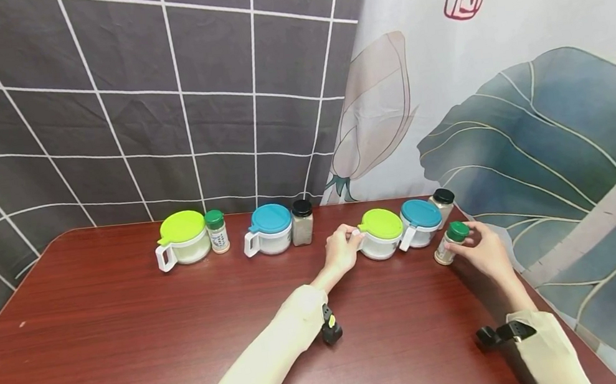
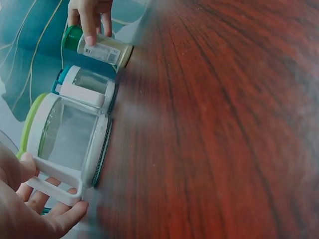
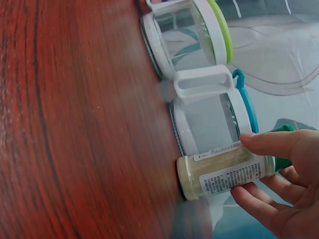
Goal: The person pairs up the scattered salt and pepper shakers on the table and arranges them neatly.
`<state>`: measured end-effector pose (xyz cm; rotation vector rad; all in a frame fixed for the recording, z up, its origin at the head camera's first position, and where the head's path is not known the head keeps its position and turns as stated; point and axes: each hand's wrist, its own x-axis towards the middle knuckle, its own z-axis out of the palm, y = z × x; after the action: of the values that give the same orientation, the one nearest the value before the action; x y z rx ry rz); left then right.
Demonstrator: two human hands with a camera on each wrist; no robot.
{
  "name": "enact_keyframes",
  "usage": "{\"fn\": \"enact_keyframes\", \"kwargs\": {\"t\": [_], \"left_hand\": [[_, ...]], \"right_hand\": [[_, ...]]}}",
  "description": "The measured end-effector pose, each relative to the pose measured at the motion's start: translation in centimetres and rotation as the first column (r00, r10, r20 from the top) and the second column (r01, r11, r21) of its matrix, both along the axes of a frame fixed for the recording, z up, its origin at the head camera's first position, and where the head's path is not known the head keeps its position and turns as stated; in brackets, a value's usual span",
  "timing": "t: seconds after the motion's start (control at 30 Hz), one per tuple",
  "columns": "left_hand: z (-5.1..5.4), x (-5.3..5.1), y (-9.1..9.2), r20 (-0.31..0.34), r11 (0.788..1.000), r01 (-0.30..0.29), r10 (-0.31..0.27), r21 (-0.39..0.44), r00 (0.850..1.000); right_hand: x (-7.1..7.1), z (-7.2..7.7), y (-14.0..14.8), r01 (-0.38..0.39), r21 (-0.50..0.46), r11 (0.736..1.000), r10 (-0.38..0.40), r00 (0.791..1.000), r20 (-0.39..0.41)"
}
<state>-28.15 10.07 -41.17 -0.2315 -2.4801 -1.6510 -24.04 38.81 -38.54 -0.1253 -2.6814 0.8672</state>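
Observation:
My left hand [image 1: 342, 250] grips the white handle of a clear jar with a lime-green lid [image 1: 381, 225], its fingers around the handle in the left wrist view. My right hand [image 1: 486, 251] pinches a spice bottle with a green cap [image 1: 459, 231] between thumb and fingers. In the right wrist view that bottle shows a printed label [image 3: 232, 178] and tan contents. Between the two hands stands a blue-lidded jar [image 1: 420, 214], its white handle [image 3: 203, 82] towards the front. A black-capped bottle [image 1: 443, 203] is behind it, partly hidden.
Along the back edge of the brown table [image 1: 131, 335] stand another lime-lidded jar [image 1: 183, 228], a green-capped bottle [image 1: 217, 230], a blue-lidded jar [image 1: 270, 221] and a black-capped bottle [image 1: 302, 222]. A dark gridded cloth [image 1: 136, 110] and a floral cloth [image 1: 548, 116] hang behind.

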Motion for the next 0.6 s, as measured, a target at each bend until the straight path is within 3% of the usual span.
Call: {"fn": "enact_keyframes", "kwargs": {"t": [0.6], "left_hand": [[0.1,0.8,0.4,0.012,0.995,-0.091,0.090,0.030,0.996]], "right_hand": [[-0.1,0.4,-1.3,-0.011,0.008,1.000,0.011,0.998,-0.063]]}}
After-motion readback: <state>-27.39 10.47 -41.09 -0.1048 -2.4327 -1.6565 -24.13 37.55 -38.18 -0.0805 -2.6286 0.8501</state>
